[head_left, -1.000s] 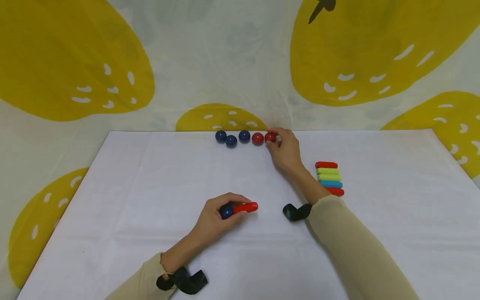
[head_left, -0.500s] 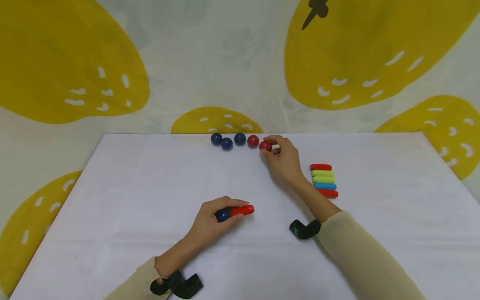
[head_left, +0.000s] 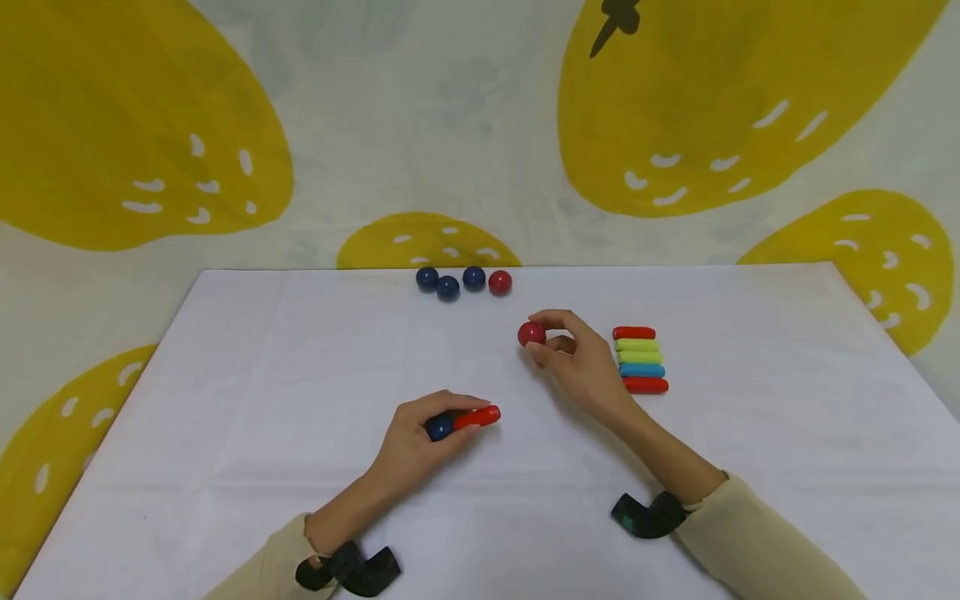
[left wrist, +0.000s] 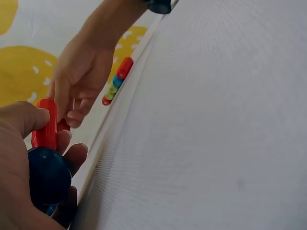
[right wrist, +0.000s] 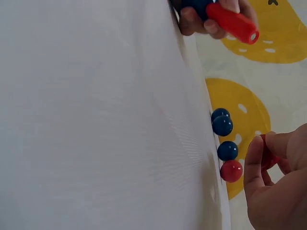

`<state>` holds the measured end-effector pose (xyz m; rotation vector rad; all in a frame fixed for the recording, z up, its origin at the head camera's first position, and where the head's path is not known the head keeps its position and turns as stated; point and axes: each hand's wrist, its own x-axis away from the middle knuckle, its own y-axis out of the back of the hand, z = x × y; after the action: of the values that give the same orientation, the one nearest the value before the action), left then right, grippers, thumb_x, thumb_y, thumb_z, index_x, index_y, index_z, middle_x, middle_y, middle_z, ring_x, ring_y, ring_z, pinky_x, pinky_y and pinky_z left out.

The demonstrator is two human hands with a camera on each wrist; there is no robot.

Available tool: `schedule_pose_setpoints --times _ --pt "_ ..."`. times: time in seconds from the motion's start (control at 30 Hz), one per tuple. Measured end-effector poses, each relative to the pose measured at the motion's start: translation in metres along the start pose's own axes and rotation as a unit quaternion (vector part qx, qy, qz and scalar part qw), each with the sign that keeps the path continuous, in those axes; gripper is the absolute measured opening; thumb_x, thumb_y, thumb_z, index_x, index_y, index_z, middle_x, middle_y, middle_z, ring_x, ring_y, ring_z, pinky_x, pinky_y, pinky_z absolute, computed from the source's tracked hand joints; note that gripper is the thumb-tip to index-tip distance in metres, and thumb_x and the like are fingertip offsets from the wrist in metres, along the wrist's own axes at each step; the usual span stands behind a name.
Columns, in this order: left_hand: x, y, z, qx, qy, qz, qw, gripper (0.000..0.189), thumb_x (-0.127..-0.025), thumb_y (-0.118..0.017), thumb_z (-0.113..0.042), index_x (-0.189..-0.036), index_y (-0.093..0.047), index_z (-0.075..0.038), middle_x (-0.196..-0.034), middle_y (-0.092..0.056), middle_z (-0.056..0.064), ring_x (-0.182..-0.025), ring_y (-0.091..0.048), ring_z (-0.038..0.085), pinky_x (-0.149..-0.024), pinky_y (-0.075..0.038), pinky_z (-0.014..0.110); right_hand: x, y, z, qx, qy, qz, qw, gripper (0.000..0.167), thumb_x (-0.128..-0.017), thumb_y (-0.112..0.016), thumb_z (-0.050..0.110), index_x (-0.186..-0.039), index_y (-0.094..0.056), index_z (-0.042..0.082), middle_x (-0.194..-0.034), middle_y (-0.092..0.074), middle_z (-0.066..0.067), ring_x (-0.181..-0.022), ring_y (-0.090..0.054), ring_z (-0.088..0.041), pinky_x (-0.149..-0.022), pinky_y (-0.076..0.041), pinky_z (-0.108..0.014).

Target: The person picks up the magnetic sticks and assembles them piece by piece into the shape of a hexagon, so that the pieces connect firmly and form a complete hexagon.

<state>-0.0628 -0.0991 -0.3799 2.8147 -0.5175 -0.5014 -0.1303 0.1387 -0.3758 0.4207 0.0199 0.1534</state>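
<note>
Soft diffuse light, faint shadows, dimmer wrist views, moiré ripples on white cloth (left wrist: 201, 120)

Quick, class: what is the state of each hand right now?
Left hand: holding a red stick and dark-blue ball.
Right hand: pinching a red ball.

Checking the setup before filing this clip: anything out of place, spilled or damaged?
Nothing looks spilled or damaged. Slightly odd: along the far edge, the middle blue ball sits nearer the person than its neighbours, leaving that row uneven. The lined-up sticks and held red ball look fine.
</note>
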Motion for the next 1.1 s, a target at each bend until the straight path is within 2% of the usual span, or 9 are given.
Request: schedule_pose_setpoints --times 0.1,0.27,0.47,0.7,0.9,1.1 --pt "0.002 -0.002 0.008 0.001 0.014 -0.007 0.9999 0.024 -0.085 -0.07 -0.001 -0.108 -0.07 -0.006 -0.103 -0.069 0.002 -0.092 -0.062 0.018 -0.081 -0.051 0.031 0.012 0.005 -0.001 -0.047 -0.011 0.015 0.9987 0.039 -0.091 -0.067 0.023 -0.127 -0.052 0.018 -0.119 -0.055 -0.003 -0.09 -0.063 -0.024 -0.077 -0.054 -0.029" --pt "0.004 -0.006 0.028 -0.001 0.067 -0.02 0.9975 0.024 -0.087 -0.071 -0.014 -0.109 -0.07 -0.022 -0.105 -0.068 -0.009 -0.096 -0.06 0.014 -0.084 -0.049 0.031 0.029 0.012 0.0 -0.119 -0.001 0.043 0.992 0.042 -0.091 -0.066 0.02 -0.129 -0.05 0.012 -0.121 -0.052 -0.007 -0.091 -0.063 -0.034 -0.08 -0.053 -0.029" --pt "0.001 -0.006 0.026 -0.02 0.091 -0.024 0.9954 0.025 -0.087 -0.072 -0.02 -0.109 -0.069 -0.032 -0.097 -0.067 -0.011 -0.087 -0.059 0.013 -0.077 -0.049 0.03 0.043 0.01 0.0 -0.149 0.013 0.084 0.9852 0.039 -0.091 -0.066 0.016 -0.126 -0.051 0.012 -0.122 -0.049 -0.011 -0.09 -0.061 -0.036 -0.081 -0.053 -0.03" --pt "-0.003 -0.012 0.022 -0.021 0.067 -0.025 0.9972 0.025 -0.086 -0.072 -0.015 -0.108 -0.07 -0.026 -0.094 -0.067 -0.009 -0.083 -0.059 0.013 -0.075 -0.049 0.029 0.055 0.002 0.002 -0.175 0.011 0.114 0.9779 0.039 -0.091 -0.066 0.014 -0.126 -0.049 0.012 -0.126 -0.046 -0.013 -0.096 -0.061 -0.039 -0.082 -0.053 -0.034" --pt "-0.004 -0.016 0.017 -0.028 0.047 -0.025 0.9982 0.025 -0.085 -0.072 -0.008 -0.108 -0.071 -0.018 -0.09 -0.068 -0.004 -0.082 -0.059 0.014 -0.076 -0.048 0.03 0.059 -0.002 0.001 -0.191 0.023 0.125 0.9734 0.036 -0.093 -0.063 0.009 -0.126 -0.048 0.01 -0.124 -0.045 -0.014 -0.09 -0.06 -0.04 -0.082 -0.053 -0.032" --pt "-0.006 -0.014 -0.004 -0.041 0.026 -0.036 0.9982 0.023 -0.082 -0.069 0.003 -0.104 -0.07 -0.005 -0.084 -0.067 0.007 -0.076 -0.058 0.016 -0.071 -0.048 0.032 0.06 -0.006 -0.003 -0.197 0.037 0.131 0.9708 0.037 -0.092 -0.063 0.006 -0.126 -0.047 0.009 -0.123 -0.045 -0.015 -0.087 -0.061 -0.039 -0.082 -0.052 -0.031"
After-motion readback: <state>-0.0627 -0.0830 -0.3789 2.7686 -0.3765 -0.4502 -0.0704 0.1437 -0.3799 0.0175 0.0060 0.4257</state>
